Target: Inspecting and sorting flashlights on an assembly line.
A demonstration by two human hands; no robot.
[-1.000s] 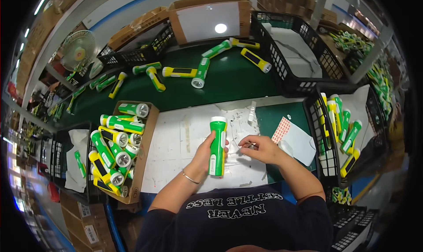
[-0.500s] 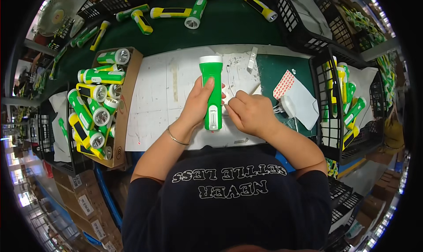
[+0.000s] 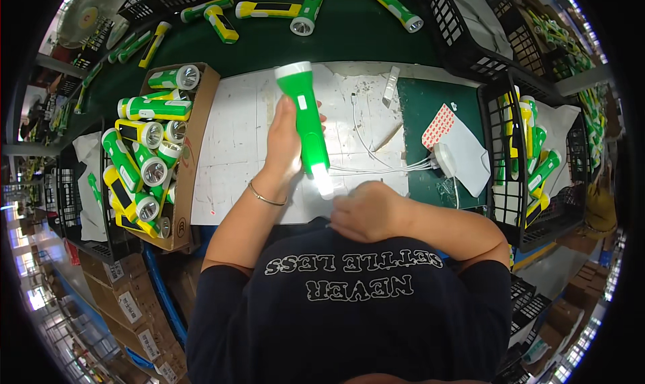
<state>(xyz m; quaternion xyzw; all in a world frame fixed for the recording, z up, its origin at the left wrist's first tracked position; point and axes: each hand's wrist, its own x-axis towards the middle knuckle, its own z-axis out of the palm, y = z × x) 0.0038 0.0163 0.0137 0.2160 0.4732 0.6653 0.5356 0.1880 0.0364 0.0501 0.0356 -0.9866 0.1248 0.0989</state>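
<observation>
A green flashlight (image 3: 310,125) with a white head is in my left hand (image 3: 282,139), its fingers wrapped round the body and the thumb along the near side. The head points away from me, tilted to the left. At its lower end a side lamp (image 3: 322,181) glows bright white. White cables (image 3: 383,170) run from a round white hub (image 3: 443,159) to the flashlight's lower edge; whether one is plugged in, I cannot tell. My right hand (image 3: 366,212) is just below the glowing end, close to my shirt, its fingers smeared by motion.
On the left, a cardboard box (image 3: 195,142) holds several green and yellow flashlights. A black crate (image 3: 514,189) with more flashlights stands on the right. Further flashlights (image 3: 269,10) lie along the far green surface. A white envelope-like sheet (image 3: 467,152) rests beside the hub.
The flashlight has tilted, its head swinging left and away, and turned in my left hand. Its side lamp now shines. My right hand has left the flashlight's side and moved down toward my body.
</observation>
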